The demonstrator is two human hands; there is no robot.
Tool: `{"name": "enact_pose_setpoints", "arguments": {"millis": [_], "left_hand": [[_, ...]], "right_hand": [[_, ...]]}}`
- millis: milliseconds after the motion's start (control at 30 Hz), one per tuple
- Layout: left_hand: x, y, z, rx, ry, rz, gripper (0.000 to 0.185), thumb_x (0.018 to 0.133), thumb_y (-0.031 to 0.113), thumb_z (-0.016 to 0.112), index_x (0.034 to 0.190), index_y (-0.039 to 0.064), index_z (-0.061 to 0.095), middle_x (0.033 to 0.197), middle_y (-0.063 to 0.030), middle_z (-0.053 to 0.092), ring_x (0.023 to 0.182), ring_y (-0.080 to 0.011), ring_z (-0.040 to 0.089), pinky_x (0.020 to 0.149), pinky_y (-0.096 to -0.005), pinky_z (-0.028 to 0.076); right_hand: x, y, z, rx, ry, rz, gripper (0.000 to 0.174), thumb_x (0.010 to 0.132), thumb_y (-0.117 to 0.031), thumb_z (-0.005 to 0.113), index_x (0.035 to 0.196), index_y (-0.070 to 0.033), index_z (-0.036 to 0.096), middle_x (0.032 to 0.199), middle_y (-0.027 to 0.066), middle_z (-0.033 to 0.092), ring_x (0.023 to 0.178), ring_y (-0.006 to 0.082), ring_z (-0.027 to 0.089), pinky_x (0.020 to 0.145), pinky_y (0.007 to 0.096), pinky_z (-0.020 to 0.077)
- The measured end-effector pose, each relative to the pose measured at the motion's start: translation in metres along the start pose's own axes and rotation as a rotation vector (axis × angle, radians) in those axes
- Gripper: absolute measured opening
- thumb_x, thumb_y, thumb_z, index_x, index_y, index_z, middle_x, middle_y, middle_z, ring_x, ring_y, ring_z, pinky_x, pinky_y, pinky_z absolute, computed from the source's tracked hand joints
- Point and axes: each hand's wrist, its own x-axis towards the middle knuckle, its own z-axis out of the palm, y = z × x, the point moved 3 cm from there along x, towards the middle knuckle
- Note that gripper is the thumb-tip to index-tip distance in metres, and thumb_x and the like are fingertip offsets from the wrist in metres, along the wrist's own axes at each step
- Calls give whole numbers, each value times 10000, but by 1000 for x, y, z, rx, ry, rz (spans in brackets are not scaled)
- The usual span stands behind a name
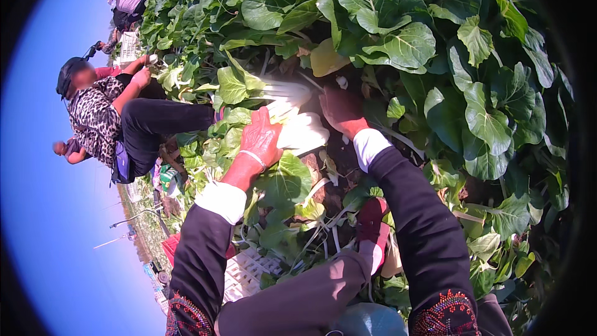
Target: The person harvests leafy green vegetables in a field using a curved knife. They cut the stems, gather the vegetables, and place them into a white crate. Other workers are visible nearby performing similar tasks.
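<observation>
My left hand (261,137), with a bracelet at the wrist, rests against the leafy side of a trimmed white-stalked bok choy head (303,133). Another head with broad white stalks (287,91) lies just beyond it, its pale green leaves pointing left. My right hand (343,109) is low over the dark soil to the right of both heads, with its fingers partly hidden; whether it holds anything cannot be told. Small white stalk pieces (342,82) lie near it. Loose green leaves (287,179) are spread below my left hand.
Dense leafy plants (387,18) stand ahead and to the right. A white plastic crate (249,273) and a red crate (171,247) are by my left side. A co-worker in a patterned top (95,112) sits at the left, with more people beyond. My red shoe (373,224) is among cut leaves.
</observation>
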Motion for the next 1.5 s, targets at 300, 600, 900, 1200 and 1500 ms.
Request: {"name": "enact_pose_setpoints", "arguments": {"millis": [300, 600, 900, 1200, 1500], "left_hand": [[-71, 41, -40, -183, 261, 59, 485, 503, 227, 769, 950, 89, 638, 1154, -223, 439, 1031, -374, 455, 772, -434, 458], [-89, 80, -25, -223, 19, 212, 491, 487, 197, 763, 959, 118, 653, 1263, -226, 381, 1093, -391, 451, 780, -432, 492], [-98, 107, -53, -275, 342, 278, 451, 544, 147, 718, 988, 98, 659, 1336, -248, 344, 1128, -397, 446, 780, -420, 497], [-121, 142, -128, -312, 926, 429, 472, 498, 100, 651, 969, 61, 671, 1217, -204, 435, 1004, -343, 563, 730, -353, 533], [-183, 117, -250, -667, 840, 463, 451, 468, 144, 786, 896, 52, 676, 1276, -269, 453, 798, -238, 630, 724, -347, 534]], "right_hand": [[-36, 6, -26, 676, -56, 330, 283, 791, -297, 631, 899, -45, 562, 658, 36, 568, 523, 109, 486, 484, 274, 397], [-78, 19, -69, 896, -320, 713, 329, 708, -360, 716, 813, -72, 597, 561, 17, 487, 362, 85, 355, 326, 233, 245], [-97, -43, -175, 790, 43, -16, 156, 698, -42, 587, 826, -22, 500, 689, -4, 464, 653, 61, 426, 568, 237, 387], [-180, -123, -290, 475, 214, -258, 343, 680, 27, 563, 1021, -10, 551, 921, 78, 566, 850, 143, 553, 765, 256, 443], [-211, -236, -380, 337, 91, -295, 200, 660, -65, 609, 837, -12, 532, 693, -10, 474, 641, 73, 421, 588, 238, 380]]}}
